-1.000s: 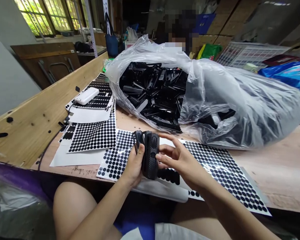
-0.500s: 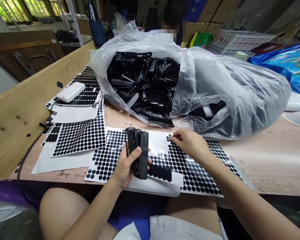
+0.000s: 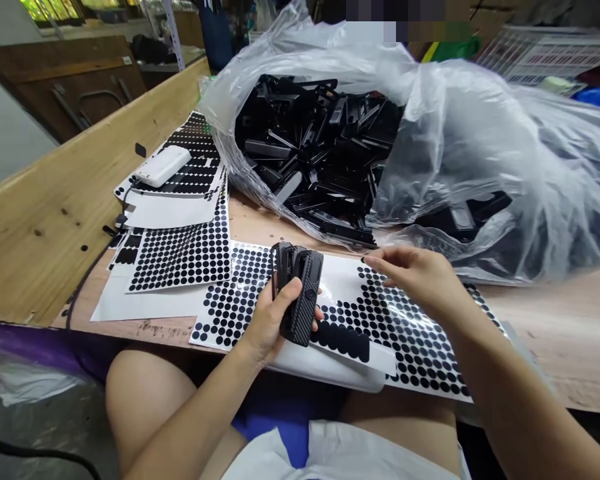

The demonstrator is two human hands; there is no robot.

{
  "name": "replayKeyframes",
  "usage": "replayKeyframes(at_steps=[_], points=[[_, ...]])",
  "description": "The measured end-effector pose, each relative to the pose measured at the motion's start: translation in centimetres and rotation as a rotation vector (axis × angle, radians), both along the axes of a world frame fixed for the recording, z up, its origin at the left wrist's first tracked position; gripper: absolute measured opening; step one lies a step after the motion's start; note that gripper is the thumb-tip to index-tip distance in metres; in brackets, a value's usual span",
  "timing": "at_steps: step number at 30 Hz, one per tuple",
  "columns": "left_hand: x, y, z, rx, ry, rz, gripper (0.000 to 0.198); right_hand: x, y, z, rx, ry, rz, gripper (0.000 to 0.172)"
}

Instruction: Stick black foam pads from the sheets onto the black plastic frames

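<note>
My left hand [image 3: 275, 313] is wrapped round black textured plastic parts [image 3: 305, 297], which stand side by side over the sticker sheet. My right hand [image 3: 405, 270] pinches a small black round sticker [image 3: 364, 260] between thumb and forefinger, just above the upper edge of the white sheet of black dots [image 3: 420, 340]. Part of that sheet, between my two hands, is bare white. A strip of joined black dots [image 3: 347, 342] lies below the held parts, near the table's front edge.
A large clear plastic bag [image 3: 445, 147] full of black parts [image 3: 325, 153] fills the back of the table. More dotted sheets [image 3: 180, 257], a white power bank [image 3: 163, 166] and a cable lie left, beside a wooden board [image 3: 80, 167].
My right hand has lifted slightly off the sheet, and a black dot now shows at its fingertips. The view has shifted, moving the scene right in the picture. My left hand keeps its hold.
</note>
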State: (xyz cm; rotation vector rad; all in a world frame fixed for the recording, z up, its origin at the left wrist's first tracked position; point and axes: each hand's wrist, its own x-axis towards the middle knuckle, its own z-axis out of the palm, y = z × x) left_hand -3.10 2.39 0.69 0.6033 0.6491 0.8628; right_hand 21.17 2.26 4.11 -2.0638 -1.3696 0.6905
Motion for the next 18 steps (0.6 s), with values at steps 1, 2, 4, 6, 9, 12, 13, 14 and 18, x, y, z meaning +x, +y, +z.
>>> replayKeyframes(at_steps=[1,2,4,6,9,12,13,14,18], points=[[0.0,0.0,-0.1,-0.002,0.004,-0.001,0.054,-1.2,-0.7,0.5,0.017,0.191,0.031,0.036],[0.0,0.0,-0.1,-0.004,0.007,-0.001,0.053,-2.5,-1.3,0.9,0.017,0.402,0.073,0.04],[0.1,0.0,-0.2,-0.01,0.013,0.006,0.053,-5.0,-2.1,1.7,-0.023,0.702,0.149,0.042],[0.1,0.0,-0.2,-0.021,0.018,0.016,0.055,-6.9,-2.4,2.2,-0.061,0.816,0.19,0.038],[0.2,0.0,-0.1,-0.019,0.025,0.021,0.059,-8.1,-2.3,2.2,-0.077,0.866,0.205,0.034],[0.2,0.0,-0.1,-0.002,0.022,0.021,0.059,-8.1,-2.2,2.1,-0.07,0.855,0.214,0.031],[0.2,0.0,-0.1,0.002,0.02,0.021,0.059,-8.1,-2.3,2.1,-0.061,0.845,0.217,0.031],[0.2,0.0,-0.1,0.005,0.017,0.022,0.058,-8.1,-2.3,2.1,-0.051,0.836,0.221,0.031],[0.3,-0.1,-0.1,0.013,0.011,0.026,0.058,-8.2,-2.4,2.1,-0.015,0.787,0.237,0.031]])
